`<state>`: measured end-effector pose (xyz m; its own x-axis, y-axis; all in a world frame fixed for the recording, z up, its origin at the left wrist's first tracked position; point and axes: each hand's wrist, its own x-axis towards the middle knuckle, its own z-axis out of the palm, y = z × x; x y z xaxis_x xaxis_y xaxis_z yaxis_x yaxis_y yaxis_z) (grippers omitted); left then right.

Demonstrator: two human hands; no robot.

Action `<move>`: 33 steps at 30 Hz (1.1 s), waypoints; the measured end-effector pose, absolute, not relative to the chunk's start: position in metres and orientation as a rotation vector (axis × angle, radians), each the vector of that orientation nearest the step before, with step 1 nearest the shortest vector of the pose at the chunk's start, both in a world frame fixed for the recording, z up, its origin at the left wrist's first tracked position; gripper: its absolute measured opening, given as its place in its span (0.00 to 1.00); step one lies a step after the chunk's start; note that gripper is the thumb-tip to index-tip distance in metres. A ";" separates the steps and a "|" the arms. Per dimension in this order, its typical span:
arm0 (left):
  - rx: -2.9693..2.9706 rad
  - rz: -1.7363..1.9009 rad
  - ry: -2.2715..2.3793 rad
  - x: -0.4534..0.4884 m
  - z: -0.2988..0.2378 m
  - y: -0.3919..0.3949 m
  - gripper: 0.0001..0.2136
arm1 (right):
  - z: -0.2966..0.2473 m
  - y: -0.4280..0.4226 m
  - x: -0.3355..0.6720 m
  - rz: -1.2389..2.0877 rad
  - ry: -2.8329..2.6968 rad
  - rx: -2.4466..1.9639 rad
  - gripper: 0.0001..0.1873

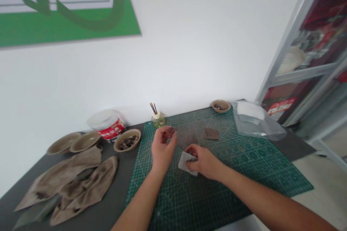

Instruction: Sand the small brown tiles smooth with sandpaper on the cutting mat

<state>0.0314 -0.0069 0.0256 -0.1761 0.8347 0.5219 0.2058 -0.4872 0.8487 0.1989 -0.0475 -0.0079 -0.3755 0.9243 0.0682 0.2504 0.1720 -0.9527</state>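
My left hand (163,147) hovers over the green cutting mat (244,166), its fingers curled in a pinch on a small dark piece I cannot name. My right hand (204,161) rests on the mat just to the right, fingers closed on a small grey-white sheet (184,161) that looks like sandpaper or cloth. A small brown square piece (211,134) lies flat on the mat beyond both hands.
A tan bowl of dark stones (127,140) sits left of the mat, a second stone bowl (221,106) at the back. Two empty dishes (73,143), a red-labelled tub (108,125), a reed diffuser (158,118), stained rags (73,180) and clear plastic bags (255,119) surround the mat.
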 end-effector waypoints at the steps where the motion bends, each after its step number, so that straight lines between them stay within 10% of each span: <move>1: 1.650 1.660 1.187 0.033 0.031 -0.013 0.11 | -0.012 -0.054 0.198 1.194 -1.818 -1.154 0.20; 8: 1.676 1.307 1.300 0.027 0.031 -0.067 0.11 | -0.016 -0.074 0.205 0.569 -2.011 -1.337 0.25; 33: 2.505 0.514 1.815 0.044 -0.006 -0.134 0.13 | -0.028 -0.096 0.215 0.467 -2.201 -1.183 0.02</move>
<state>0.0437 -0.1338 -0.0056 0.2761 0.9257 0.2586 0.9238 -0.3299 0.1946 0.2147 -0.0961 -0.0284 -0.4305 0.8391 0.3324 0.6316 0.5432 -0.5532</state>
